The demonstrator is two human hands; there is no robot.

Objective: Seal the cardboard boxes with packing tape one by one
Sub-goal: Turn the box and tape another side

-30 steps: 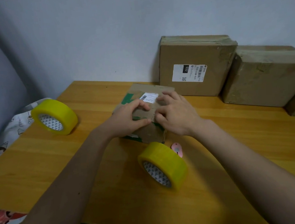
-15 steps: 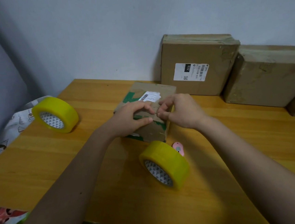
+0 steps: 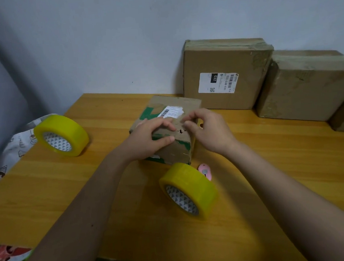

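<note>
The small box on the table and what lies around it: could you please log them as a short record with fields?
surface: wooden table
box in work: small cardboard box with green print and a white label, flat on the table
left hand: grips the box's near left top edge
right hand: fingers curled over the box's right top edge; a pinch cannot be told
tape: near tape roll on edge in front of the box; far tape roll at the left
cutter: pink cutter beside the near roll
other boxes: labelled box and plain box against the wall

Both bare forearms reach forward and converge, the left hand (image 3: 152, 135) lying palm-down with thumb and fingers curled in a grip, the right hand (image 3: 207, 130) arched, fingertips (image 3: 187, 123) bent toward the left.
</note>
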